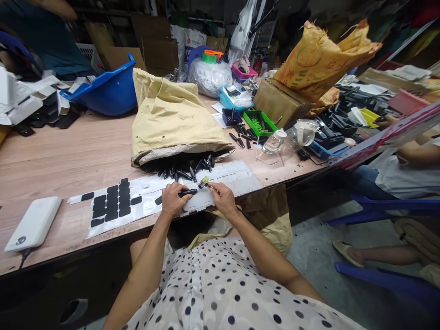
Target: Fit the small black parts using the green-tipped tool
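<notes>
Black pen-like part (187, 192) sits in your left hand (173, 200), pinched between thumb and fingers, roughly level over the pale grey board (242, 176). Your right hand (222, 198) is closed on the handle of a small hammer-like tool (202, 183); head is metal with a yellow-green end, right by the part's tip. Can't tell if they touch. Board lies along your edge of the wooden table (51, 149). Just beyond it: tan sack (172, 117) on its side, mouth toward you, more black parts (193, 174) spilling out. Left of your left hand: white backing sheet (143, 211) with black rounded pads (112, 202), mostly in a tight block. Farther left: white box (33, 223) with a cable. Right of the sack: green tray (260, 133), then clear jar (274, 142).
</notes>
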Tool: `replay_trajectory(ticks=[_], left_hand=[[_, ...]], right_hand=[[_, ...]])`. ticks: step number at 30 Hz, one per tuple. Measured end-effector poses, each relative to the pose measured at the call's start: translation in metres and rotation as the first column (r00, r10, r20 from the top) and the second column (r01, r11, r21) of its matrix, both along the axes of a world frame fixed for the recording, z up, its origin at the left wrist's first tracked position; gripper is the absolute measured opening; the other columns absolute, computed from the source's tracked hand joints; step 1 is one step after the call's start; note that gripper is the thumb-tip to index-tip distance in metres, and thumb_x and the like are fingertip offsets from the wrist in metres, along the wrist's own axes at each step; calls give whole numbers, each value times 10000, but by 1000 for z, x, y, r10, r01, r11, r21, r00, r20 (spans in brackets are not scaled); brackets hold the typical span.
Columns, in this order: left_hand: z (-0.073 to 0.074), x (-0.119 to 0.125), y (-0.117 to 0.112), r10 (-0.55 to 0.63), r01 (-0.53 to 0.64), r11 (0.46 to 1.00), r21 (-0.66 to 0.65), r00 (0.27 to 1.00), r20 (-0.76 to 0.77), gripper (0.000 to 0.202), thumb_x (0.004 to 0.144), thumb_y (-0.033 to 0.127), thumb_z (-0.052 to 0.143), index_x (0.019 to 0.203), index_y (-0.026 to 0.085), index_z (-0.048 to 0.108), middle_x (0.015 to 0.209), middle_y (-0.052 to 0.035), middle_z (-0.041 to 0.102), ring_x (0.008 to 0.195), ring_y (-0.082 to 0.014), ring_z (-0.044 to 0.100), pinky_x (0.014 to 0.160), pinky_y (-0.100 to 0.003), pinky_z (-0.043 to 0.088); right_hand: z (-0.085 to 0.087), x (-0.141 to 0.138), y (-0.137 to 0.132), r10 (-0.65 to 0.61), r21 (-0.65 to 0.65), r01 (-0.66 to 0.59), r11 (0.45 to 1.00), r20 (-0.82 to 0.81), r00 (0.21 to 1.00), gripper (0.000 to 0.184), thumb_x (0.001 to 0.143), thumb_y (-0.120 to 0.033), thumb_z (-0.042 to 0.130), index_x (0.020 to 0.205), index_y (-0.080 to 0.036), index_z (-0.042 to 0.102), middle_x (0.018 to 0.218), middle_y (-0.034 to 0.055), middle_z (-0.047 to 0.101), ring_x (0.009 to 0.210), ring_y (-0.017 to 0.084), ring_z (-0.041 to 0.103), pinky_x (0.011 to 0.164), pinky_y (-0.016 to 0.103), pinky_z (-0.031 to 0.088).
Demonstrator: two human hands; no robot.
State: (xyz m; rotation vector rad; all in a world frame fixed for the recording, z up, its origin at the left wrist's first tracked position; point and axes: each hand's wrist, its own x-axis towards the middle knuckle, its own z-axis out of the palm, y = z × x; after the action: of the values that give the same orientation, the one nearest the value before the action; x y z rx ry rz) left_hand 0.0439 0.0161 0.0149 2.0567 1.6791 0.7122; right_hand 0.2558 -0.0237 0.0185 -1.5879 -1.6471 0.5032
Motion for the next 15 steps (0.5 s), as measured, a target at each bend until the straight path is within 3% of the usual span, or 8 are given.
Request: replay_trajectory(ticks=[9,15], left_hand=[[-6,1,1,-2,1,1000,14,999,43,98,751,343,779,842,306,773,885,-27,700,917,-267,589,843,-408,452],[-6,4,1,-4,3,1000,9,998,55,68,772,316,762,834,322,789,856,-25,691,904,-261,591,845,-413,448]], right_hand=[[14,-25,-5,169,129,-186,974,131,977,349,972,-184,527,1207,-288,763,930,34,718,888,160,694,809,235,548],[13,-25,-6,191,86,-215,973,227,955,349,966,-174,546,1184,-319,778,875,20,697,827,149,679,740,209,532]])
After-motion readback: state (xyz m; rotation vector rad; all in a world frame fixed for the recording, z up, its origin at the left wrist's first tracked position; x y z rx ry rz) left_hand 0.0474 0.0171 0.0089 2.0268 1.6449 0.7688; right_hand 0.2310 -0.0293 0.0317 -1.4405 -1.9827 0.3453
